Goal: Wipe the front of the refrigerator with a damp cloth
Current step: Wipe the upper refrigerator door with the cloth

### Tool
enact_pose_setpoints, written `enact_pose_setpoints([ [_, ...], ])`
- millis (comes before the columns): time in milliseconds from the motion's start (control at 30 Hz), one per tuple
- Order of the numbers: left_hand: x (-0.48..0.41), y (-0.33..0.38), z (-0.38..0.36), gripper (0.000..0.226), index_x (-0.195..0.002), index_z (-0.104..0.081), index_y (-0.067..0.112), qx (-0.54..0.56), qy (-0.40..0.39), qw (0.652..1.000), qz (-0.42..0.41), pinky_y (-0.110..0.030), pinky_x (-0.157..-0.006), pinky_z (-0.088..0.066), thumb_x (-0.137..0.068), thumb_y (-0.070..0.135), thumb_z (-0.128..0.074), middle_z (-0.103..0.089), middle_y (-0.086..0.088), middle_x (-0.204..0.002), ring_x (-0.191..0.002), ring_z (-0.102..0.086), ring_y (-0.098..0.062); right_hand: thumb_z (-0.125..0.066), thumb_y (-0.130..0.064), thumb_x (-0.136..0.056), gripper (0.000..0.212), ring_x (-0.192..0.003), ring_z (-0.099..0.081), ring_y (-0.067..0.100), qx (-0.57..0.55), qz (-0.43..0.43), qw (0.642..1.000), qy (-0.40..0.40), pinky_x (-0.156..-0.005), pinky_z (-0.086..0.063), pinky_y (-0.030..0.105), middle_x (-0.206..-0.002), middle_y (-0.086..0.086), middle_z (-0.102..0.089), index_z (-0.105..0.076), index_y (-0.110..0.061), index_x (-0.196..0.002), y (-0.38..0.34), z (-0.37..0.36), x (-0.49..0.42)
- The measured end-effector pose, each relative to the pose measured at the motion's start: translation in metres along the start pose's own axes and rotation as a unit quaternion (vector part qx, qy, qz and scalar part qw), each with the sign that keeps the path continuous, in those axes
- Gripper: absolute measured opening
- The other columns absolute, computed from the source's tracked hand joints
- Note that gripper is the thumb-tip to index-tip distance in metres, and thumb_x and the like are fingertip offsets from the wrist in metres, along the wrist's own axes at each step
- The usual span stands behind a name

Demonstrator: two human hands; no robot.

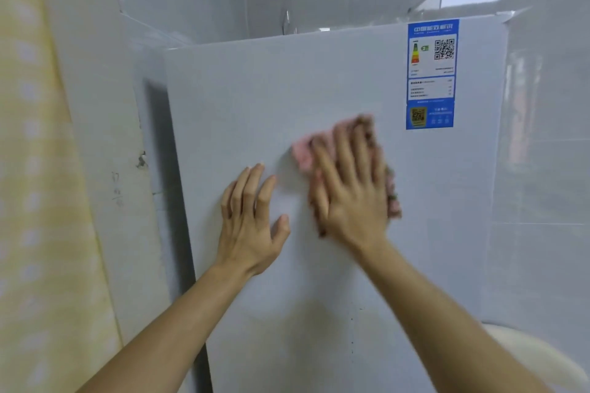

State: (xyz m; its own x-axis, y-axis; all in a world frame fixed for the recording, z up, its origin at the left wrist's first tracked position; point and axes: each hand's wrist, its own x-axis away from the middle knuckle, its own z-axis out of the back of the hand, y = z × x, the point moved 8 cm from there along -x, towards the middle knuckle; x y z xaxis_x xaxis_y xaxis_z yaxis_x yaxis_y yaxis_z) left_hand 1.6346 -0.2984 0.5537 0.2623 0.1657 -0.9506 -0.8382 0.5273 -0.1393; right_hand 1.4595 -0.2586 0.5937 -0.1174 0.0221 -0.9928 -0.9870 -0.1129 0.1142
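Right hand (349, 188) with spread straight fingers pressing pink cloth (301, 151) on refrigerator door (319, 83), blue label (431, 73) near right edge, left hand (250, 223) flat, holding nothing, wide bare door around.

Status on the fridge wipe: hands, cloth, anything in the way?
Right hand flat, pressing pink cloth on fridge door. Left hand open, resting on door. Blue label up-right of cloth, untouched.

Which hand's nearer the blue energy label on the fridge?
Right. The right hand, pressing the pink cloth, is below-left of the blue rectangular energy label; the left hand lies flat farther left and lower.
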Motion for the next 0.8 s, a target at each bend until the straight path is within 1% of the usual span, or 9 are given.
enact_pose_setpoints([
  [67, 0.005, -0.008, -0.001, 0.069, -0.153, -0.038, 0.009, 0.002, -0.012, 1.000, 0.008, -0.056, -0.125, -0.024, -0.094, 0.038, -0.055, -0.032, -0.019, -0.165, -0.155, -0.027, -0.038, -0.050, -0.035, -0.108, 0.060, -0.162, -0.019, 0.032, -0.010, 0.044, 0.998, -0.050, -0.131, -0.015, 0.053, -0.174, 0.010, -0.025, -0.034, -0.022, -0.165, -0.028, -0.013, 0.053],
  [133, 0.011, -0.019, 0.001, 0.069, -0.155, -0.038, 0.009, 0.001, -0.028, 0.999, 0.018, -0.056, -0.126, -0.023, -0.095, 0.039, -0.054, -0.030, -0.018, -0.167, -0.156, -0.026, -0.038, -0.049, -0.037, -0.109, 0.062, -0.162, -0.019, 0.030, 0.004, 0.085, 0.993, -0.082, -0.132, -0.013, 0.051, -0.174, 0.008, -0.023, -0.032, -0.021, -0.166, -0.039, -0.018, 0.080],
  [200, 0.017, -0.030, 0.005, 0.067, -0.155, -0.040, 0.007, -0.003, -0.038, 0.999, 0.023, -0.055, -0.127, -0.022, -0.096, 0.037, -0.054, -0.029, -0.018, -0.168, -0.157, -0.025, -0.038, -0.049, -0.036, -0.109, 0.059, -0.161, -0.022, 0.028, 0.004, 0.118, 0.990, -0.084, -0.132, -0.014, 0.048, -0.173, 0.008, -0.027, -0.035, -0.019, -0.164, -0.037, -0.015, 0.080],
  [300, 0.022, -0.041, 0.012, 0.063, -0.154, -0.044, 0.007, -0.001, -0.043, 0.999, 0.022, -0.052, -0.127, -0.022, -0.098, 0.034, -0.053, -0.031, -0.017, -0.167, -0.157, -0.023, -0.035, -0.052, -0.031, -0.109, 0.054, -0.159, -0.028, 0.026, -0.013, 0.151, 0.986, -0.072, -0.130, -0.022, 0.043, -0.170, 0.008, -0.034, -0.042, -0.016, -0.161, -0.026, -0.006, 0.053],
  [367, 0.022, -0.046, 0.015, 0.060, -0.153, -0.044, 0.008, -0.002, -0.044, 0.999, 0.016, -0.052, -0.126, -0.022, -0.099, 0.034, -0.051, -0.032, -0.017, -0.166, -0.157, -0.023, -0.034, -0.054, -0.035, -0.108, 0.055, -0.160, -0.026, 0.028, -0.015, 0.102, 0.993, -0.049, -0.130, -0.022, 0.043, -0.170, 0.011, -0.032, -0.044, -0.020, -0.160, -0.009, -0.002, 0.012],
  [467, 0.021, -0.050, 0.017, 0.058, -0.152, -0.043, 0.010, 0.007, -0.041, 0.999, 0.007, -0.051, -0.126, -0.022, -0.099, 0.033, -0.049, -0.032, -0.015, -0.166, -0.156, -0.024, -0.033, -0.049, -0.051, -0.106, 0.062, -0.161, -0.018, 0.035, 0.022, -0.045, 0.999, -0.007, -0.132, -0.014, 0.050, -0.173, 0.016, -0.023, -0.038, -0.029, -0.163, 0.008, 0.001, -0.055],
  [533, 0.019, -0.053, 0.017, 0.058, -0.152, -0.041, 0.010, 0.018, -0.032, 0.999, 0.003, -0.050, -0.126, -0.021, -0.099, 0.031, -0.048, -0.032, -0.014, -0.166, -0.156, -0.025, -0.032, -0.047, -0.049, -0.107, 0.061, -0.161, -0.018, 0.038, 0.026, -0.080, 0.996, 0.006, -0.132, -0.010, 0.052, -0.172, 0.018, -0.024, -0.037, -0.030, -0.163, -0.007, -0.005, -0.074],
  [667, 0.019, -0.058, 0.019, 0.056, -0.146, -0.042, 0.005, 0.039, 0.001, 0.999, 0.006, -0.048, -0.127, -0.020, -0.092, 0.017, -0.048, -0.037, -0.018, -0.162, -0.153, -0.029, -0.035, -0.048, -0.037, -0.109, 0.057, -0.161, -0.019, 0.035, -0.011, 0.009, 1.000, -0.003, -0.131, -0.017, 0.052, -0.172, 0.016, -0.027, -0.038, -0.020, -0.163, -0.074, -0.029, -0.031],
  [800, 0.024, -0.061, 0.018, 0.053, -0.141, -0.042, 0.004, 0.059, -0.003, 0.998, 0.016, -0.054, -0.127, -0.021, -0.089, 0.015, -0.046, -0.035, -0.021, -0.161, -0.153, -0.028, -0.038, -0.049, -0.033, -0.111, 0.060, -0.162, -0.018, 0.031, -0.016, 0.087, 0.993, -0.075, -0.132, -0.015, 0.050, -0.174, 0.013, -0.021, -0.032, -0.014, -0.165, -0.104, -0.039, 0.074],
])
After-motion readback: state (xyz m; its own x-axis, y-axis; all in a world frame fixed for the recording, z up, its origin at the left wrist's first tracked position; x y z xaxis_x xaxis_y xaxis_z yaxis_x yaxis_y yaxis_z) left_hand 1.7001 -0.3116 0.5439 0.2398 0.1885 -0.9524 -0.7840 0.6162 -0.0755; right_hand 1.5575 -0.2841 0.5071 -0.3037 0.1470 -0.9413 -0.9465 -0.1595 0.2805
